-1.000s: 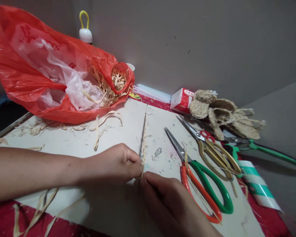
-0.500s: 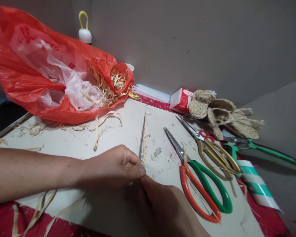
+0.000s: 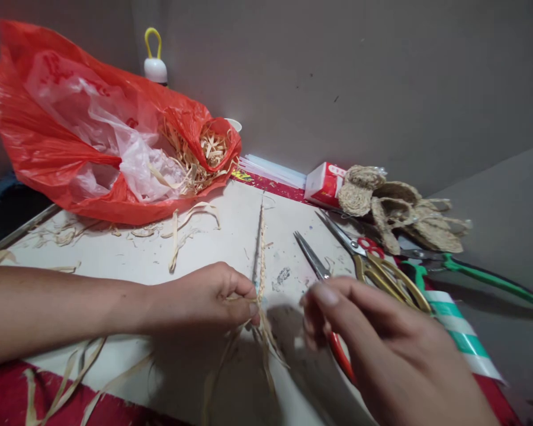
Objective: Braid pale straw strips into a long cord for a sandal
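The braid (image 3: 262, 254) is pinched by the left hand (image 3: 208, 296), likely for tautness; the right hand (image 3: 382, 343) is curled, its grip impossible to tell.

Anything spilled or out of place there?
Mildly: pale fibre strips lie strewn outside the red bag, in front of it on the white surface; similar strips show inside it, so they may have spilled.

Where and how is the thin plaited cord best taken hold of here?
Probably at the near end of the plaited cord, where loose strands fan out, pinched between thumb and finger from the left. It is slim and runs lengthwise away from the person, so a pinch should suit it. The left hand pinches there; the right hand is apart, to the right.
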`<state>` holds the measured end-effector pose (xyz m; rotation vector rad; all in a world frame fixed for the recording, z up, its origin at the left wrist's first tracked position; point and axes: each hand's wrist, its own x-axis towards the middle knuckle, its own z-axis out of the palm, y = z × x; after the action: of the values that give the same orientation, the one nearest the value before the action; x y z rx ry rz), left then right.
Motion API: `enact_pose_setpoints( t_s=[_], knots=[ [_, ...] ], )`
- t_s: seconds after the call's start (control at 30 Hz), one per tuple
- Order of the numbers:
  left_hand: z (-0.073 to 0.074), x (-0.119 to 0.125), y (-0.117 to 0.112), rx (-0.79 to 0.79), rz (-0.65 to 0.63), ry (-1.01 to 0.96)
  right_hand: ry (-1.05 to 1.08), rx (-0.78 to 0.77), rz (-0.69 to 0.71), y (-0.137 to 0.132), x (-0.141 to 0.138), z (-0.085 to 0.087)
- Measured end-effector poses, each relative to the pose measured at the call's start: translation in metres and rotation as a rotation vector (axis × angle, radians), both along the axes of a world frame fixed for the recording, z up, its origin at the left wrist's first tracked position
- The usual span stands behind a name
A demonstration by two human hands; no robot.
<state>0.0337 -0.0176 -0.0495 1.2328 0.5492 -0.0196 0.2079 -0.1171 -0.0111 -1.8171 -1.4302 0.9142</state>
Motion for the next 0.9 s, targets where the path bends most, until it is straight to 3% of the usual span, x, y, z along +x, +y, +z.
enact_pose_setpoints(
  t_s=[0.03,0.1,0.23,0.33,0.57,0.73,0.9],
  knots=[
    [-0.002,0.0,0.0,-0.007,-0.001,-0.006,0.131,-0.016,-0.087,0.006,0.002,-0.006],
    [-0.005,0.0,-0.001,-0.006,0.018,-0.058,0.369,-0.145,-0.125,0.015,0.001,-0.019],
    [-0.006,0.002,-0.003,-0.022,0.022,-0.17,0.608,-0.378,0.05,0.016,-0.01,-0.028],
    [-0.002,0.001,-0.003,0.018,0.017,-0.083,0.624,-0.481,0.148,0.013,-0.012,-0.024],
    [0.008,0.0,0.003,0.233,-0.078,0.053,0.501,-0.491,0.257,0.017,-0.001,-0.023],
    [0.009,0.0,0.005,0.402,-0.113,0.056,0.616,-0.502,0.215,0.019,-0.003,-0.038],
    [0.012,0.0,0.005,0.416,-0.126,0.061,0.613,-0.521,0.153,0.018,-0.002,-0.038]
  ],
)
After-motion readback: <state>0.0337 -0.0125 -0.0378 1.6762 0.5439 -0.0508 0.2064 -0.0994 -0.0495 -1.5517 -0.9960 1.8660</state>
